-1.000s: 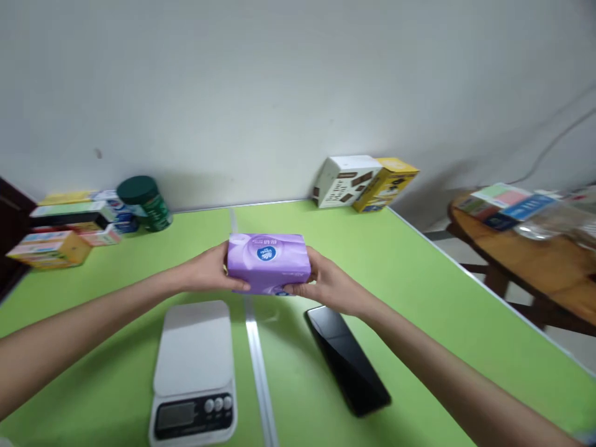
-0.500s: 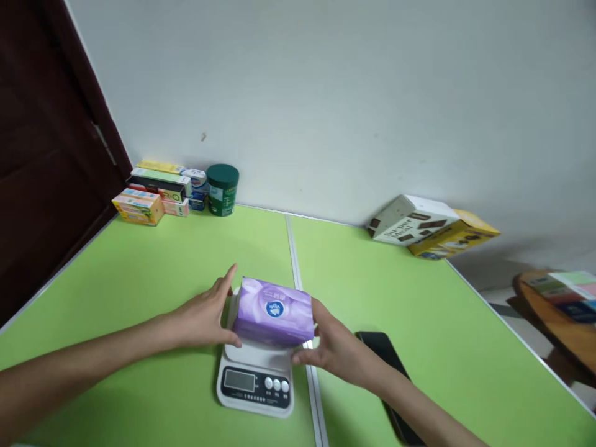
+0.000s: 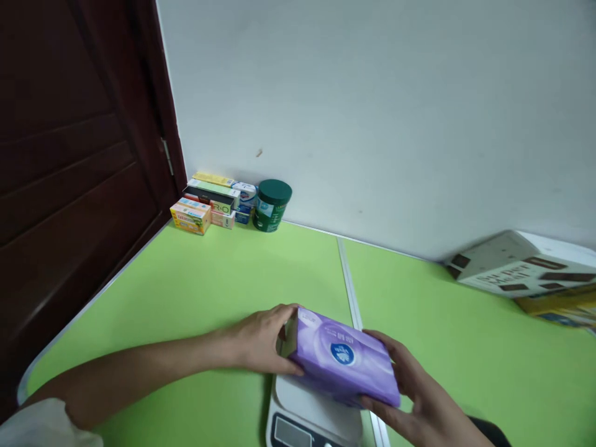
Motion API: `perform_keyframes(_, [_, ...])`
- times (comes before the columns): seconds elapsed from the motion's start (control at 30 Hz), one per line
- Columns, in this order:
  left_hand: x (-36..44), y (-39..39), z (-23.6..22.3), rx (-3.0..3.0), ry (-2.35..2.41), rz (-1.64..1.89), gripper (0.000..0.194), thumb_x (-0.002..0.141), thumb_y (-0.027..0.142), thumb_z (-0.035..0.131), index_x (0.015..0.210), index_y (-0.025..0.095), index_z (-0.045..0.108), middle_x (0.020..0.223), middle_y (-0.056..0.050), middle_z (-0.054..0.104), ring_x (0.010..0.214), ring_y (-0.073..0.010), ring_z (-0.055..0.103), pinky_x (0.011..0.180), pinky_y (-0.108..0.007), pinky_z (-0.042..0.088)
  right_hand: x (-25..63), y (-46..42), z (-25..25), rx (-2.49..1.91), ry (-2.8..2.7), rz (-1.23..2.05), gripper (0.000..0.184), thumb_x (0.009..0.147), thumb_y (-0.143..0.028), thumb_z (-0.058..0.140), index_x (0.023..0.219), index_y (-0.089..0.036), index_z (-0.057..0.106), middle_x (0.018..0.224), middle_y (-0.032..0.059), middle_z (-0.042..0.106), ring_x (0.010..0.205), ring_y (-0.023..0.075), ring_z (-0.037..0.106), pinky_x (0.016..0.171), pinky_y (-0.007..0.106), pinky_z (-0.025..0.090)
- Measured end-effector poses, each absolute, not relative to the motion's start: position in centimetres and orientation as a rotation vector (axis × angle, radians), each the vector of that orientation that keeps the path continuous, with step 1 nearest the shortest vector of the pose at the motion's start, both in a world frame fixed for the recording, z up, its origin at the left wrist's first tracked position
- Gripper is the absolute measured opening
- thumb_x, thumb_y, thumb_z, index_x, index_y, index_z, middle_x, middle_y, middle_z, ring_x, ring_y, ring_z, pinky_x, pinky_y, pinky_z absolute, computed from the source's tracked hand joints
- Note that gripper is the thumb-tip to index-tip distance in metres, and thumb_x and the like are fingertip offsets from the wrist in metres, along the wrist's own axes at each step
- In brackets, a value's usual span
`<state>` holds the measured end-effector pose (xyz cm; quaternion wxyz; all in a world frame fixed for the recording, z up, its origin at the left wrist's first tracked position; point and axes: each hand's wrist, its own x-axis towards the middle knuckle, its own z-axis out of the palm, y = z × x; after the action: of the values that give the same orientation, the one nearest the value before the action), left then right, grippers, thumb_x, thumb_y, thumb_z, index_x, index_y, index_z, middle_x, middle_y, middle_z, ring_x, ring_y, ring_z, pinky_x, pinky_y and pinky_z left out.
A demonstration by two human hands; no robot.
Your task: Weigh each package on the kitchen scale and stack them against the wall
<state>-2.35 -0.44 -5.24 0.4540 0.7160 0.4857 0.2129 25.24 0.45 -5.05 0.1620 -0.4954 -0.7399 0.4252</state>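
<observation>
A purple tissue pack [image 3: 347,360] with a blue oval logo is held between my two hands over a white kitchen scale [image 3: 311,403]. My left hand [image 3: 267,341] grips its left end, thumb along the front and fingers at the back. Around the right end, my right hand [image 3: 414,391] is closed, thumb low in front and fingers over the far edge. The pack hides much of the scale's platform; whether it touches the platform I cannot tell. The scale's display [image 3: 292,433] is cut off by the bottom edge of the view.
Several small boxes [image 3: 209,202] are stacked at the back left beside a green lidded tub [image 3: 272,206]. A white box [image 3: 521,264] leans at the back right over a yellow box [image 3: 563,305]. A dark phone-like object [image 3: 488,429] lies partly behind my right arm on the green table [image 3: 186,298].
My left hand has closed onto the pack's left end, where it was spread beside it before. My right hand now grips the right end. The view has swung left.
</observation>
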Motion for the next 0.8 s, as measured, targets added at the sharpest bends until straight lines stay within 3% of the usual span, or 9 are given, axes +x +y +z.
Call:
perform_keyframes(0.1, [-3.8, 0.2, -5.4, 1.735, 1.211, 0.612, 0.083, 0.055, 0.036, 0.077, 0.129, 0.022, 0.041, 0.115, -0.008, 0.06, 0.087, -0.0219, 0.06, 0.075, -0.033, 0.049, 23.7, 1.6, -4.5, -1.396, -2.095, 1.202, 0.062, 0.076, -0.041, 0.064, 0.127, -0.024, 0.034, 0.114, 0.0125, 0.061, 0.104, 0.0286, 0.06, 0.08, 0.033, 0.054])
perform_keyframes(0.47, [-13.2, 4.6, -4.7, 1.562, 1.453, 0.969, 0.08, 0.069, 0.028, 0.07, 0.139, 0.022, 0.032, 0.13, -0.01, 0.051, 0.098, -0.021, 0.057, 0.086, -0.035, 0.048, 11.5, 10.4, -3.8, -1.053, -1.926, 1.461, 0.062, 0.076, -0.042, 0.067, 0.125, -0.024, 0.034, 0.115, 0.0109, 0.057, 0.103, 0.0256, 0.059, 0.081, 0.037, 0.054])
perform_keyframes(0.67, [-14.6, 6.1, -7.6, 1.482, 1.55, 1.31, 0.049, 0.078, 0.026, 0.058, 0.125, 0.018, 0.047, 0.125, -0.012, 0.052, 0.103, -0.0206, 0.056, 0.087, -0.033, 0.048, 7.2, 13.0, -4.8, -0.981, -1.829, 1.551, 0.059, 0.072, -0.039, 0.068, 0.118, -0.022, 0.035, 0.105, 0.0094, 0.06, 0.09, 0.0241, 0.062, 0.073, 0.037, 0.056])
perform_keyframes(0.8, [-14.4, 5.7, -9.4, 1.268, 1.709, 1.567, 0.045, 0.08, 0.024, 0.053, 0.123, 0.018, 0.043, 0.125, -0.012, 0.053, 0.117, -0.022, 0.05, 0.099, -0.037, 0.041, 3.6, 13.7, -5.6, -0.959, -1.852, 1.525, 0.061, 0.07, -0.031, 0.068, 0.119, -0.021, 0.034, 0.09, 0.0052, 0.062, 0.078, 0.0218, 0.063, 0.064, 0.035, 0.055])
